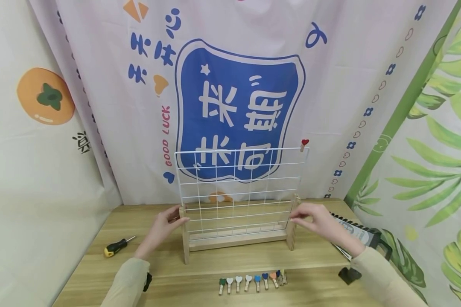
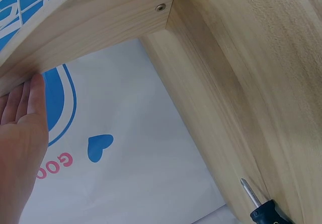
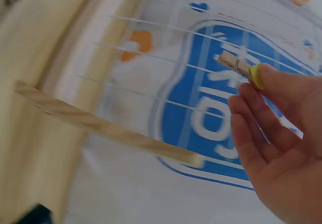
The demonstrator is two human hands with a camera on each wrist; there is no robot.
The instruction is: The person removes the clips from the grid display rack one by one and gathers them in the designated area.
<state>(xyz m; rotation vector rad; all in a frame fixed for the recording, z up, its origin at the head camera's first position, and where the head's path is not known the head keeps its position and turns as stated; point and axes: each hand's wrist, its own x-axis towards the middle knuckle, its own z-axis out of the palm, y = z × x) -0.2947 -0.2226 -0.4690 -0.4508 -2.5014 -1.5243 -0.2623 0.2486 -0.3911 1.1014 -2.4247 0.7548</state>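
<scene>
A white wire grid point(image 1: 234, 187) stands upright in a wooden stand point(image 1: 238, 241). My left hand point(image 1: 168, 224) grips the stand's left post, thumb in front and fingers behind. In the left wrist view, the fingers point(image 2: 35, 95) meet the edge of that wooden post. Beside the right post is my right hand point(image 1: 319, 219). It pinches a small wooden clothespin point(image 3: 234, 64) with a yellow piece under the thumb, close in front of the grid wires in the right wrist view. Another clothespin with a red heart point(image 1: 304, 143) is clipped at the grid's top right corner.
Several heart-topped clothespins point(image 1: 248, 281) lie in a row on the wooden table point(image 1: 169, 290) in front of the stand. A screwdriver point(image 1: 117, 247) is at the left. To the right lies a spiral notebook point(image 1: 355, 230). Behind the stand hangs a printed curtain point(image 1: 246, 25).
</scene>
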